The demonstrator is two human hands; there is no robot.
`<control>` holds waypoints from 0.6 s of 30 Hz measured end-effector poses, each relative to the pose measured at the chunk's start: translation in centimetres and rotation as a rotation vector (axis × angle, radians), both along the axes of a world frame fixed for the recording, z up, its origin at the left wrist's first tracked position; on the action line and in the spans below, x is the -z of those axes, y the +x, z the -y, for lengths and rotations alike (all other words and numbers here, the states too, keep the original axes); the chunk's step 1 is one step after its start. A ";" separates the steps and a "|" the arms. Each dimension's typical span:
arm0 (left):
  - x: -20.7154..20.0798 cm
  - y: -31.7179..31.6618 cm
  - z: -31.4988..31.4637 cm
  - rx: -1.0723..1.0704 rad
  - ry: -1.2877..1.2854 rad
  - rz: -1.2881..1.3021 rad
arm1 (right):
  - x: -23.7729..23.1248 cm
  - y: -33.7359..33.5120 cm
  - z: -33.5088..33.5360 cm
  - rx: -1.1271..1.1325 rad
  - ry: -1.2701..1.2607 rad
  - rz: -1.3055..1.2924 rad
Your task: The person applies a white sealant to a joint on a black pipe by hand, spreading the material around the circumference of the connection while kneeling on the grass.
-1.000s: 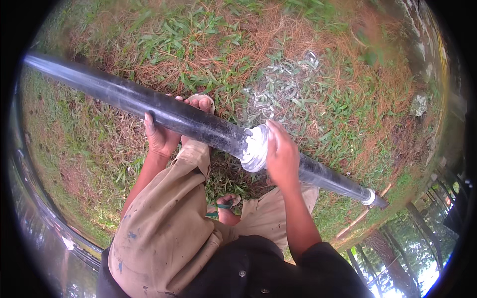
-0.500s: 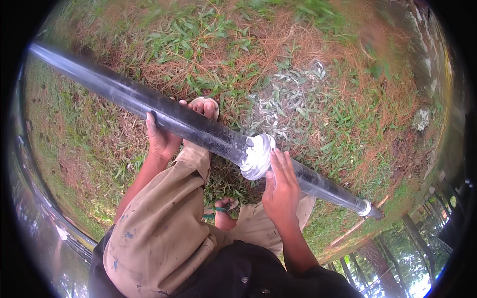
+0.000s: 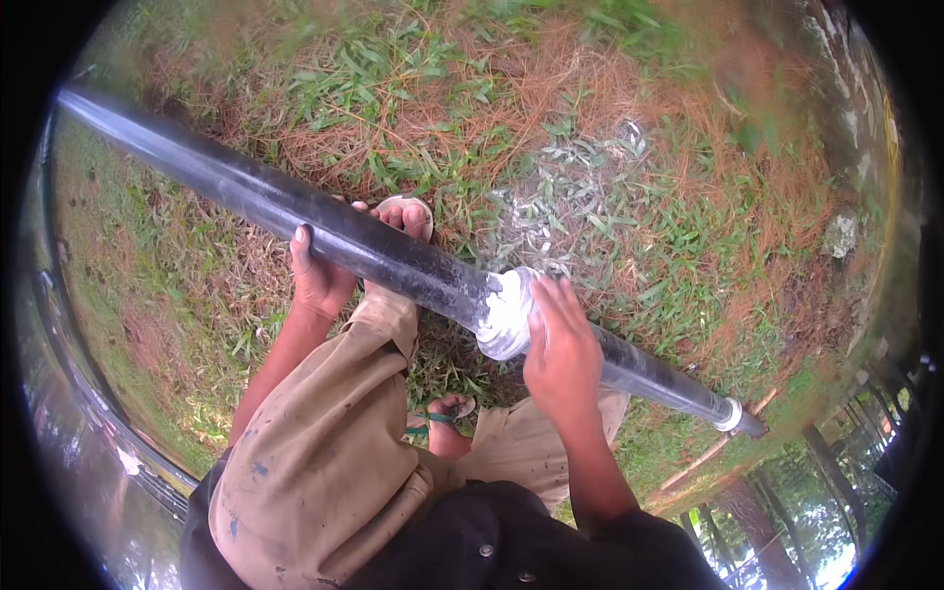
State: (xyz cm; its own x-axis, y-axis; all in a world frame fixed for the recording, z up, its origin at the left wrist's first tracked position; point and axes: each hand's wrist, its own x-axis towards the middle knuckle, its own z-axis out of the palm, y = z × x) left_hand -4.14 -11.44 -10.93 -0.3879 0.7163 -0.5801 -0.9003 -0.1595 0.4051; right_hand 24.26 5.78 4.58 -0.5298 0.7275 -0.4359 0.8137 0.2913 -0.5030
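Note:
A long black metal pole [image 3: 246, 199] slants from the far left to the lower right. At its middle, where the thick part steps down to a thinner one, a thick collar of white paste [image 3: 504, 320] wraps the joint. My left hand [image 3: 320, 283] grips the thick part from below, thumb on the near side and fingertips showing past the far edge. My right hand [image 3: 565, 352] lies over the joint, fingers stretched out flat against the right side of the collar. The undersides of those fingers are hidden.
White-stained grass [image 3: 560, 202] lies beyond the joint. A white ring [image 3: 729, 415] circles the pole's lower right end near a thin stick [image 3: 693, 462]. My knee [image 3: 285, 492] in tan trousers and my sandalled foot [image 3: 450, 428] are below the pole. Tree trunks [image 3: 757, 526] stand at lower right.
My right hand has shifted slightly right and turned further over the white collar, its fingers still touching it. My left hand keeps its hold on the pole.

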 end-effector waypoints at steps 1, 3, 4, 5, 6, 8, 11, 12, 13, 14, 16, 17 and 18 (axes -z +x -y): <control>-0.3 -0.7 0.1 0.003 0.009 -0.021 | -1.6 0.2 1.5 -0.026 0.034 -0.017; -0.3 -0.4 -0.6 -0.004 0.004 -0.001 | -1.8 1.3 2.0 -0.019 0.074 -0.036; 0.4 0.3 0.3 -0.030 0.026 0.047 | -0.2 1.0 1.5 -0.033 0.072 -0.002; 0.2 0.3 -0.4 -0.025 0.031 0.049 | 1.6 0.6 -1.0 0.072 -0.106 0.029; 0.2 0.2 -0.5 -0.019 0.039 0.043 | 2.8 0.2 -2.6 0.172 -0.286 0.043; 0.4 0.0 -0.7 0.011 0.046 -0.025 | 1.5 0.2 -2.1 0.150 -0.262 0.013; 0.2 0.0 -0.2 0.013 0.024 -0.027 | -1.4 1.3 2.6 -0.042 0.148 -0.039; 0.1 0.0 -0.4 0.015 0.052 -0.011 | -0.8 1.6 2.1 -0.037 0.145 -0.030; 0.1 -0.1 -0.2 0.009 0.018 0.006 | 0.7 1.7 0.7 -0.013 0.050 -0.052; 0.1 -0.3 -0.3 0.016 0.029 0.010 | 1.9 1.2 -1.2 0.013 -0.032 -0.078; 0.4 -0.3 -0.6 0.015 -0.009 -0.023 | 1.0 0.1 -2.9 0.177 -0.324 0.015; 0.2 -0.6 -0.2 0.010 -0.016 -0.052 | -0.1 -0.2 -1.0 0.044 -0.093 0.003; 0.2 -0.6 -0.3 -0.014 0.002 -0.042 | -1.5 0.0 0.9 -0.081 0.127 0.007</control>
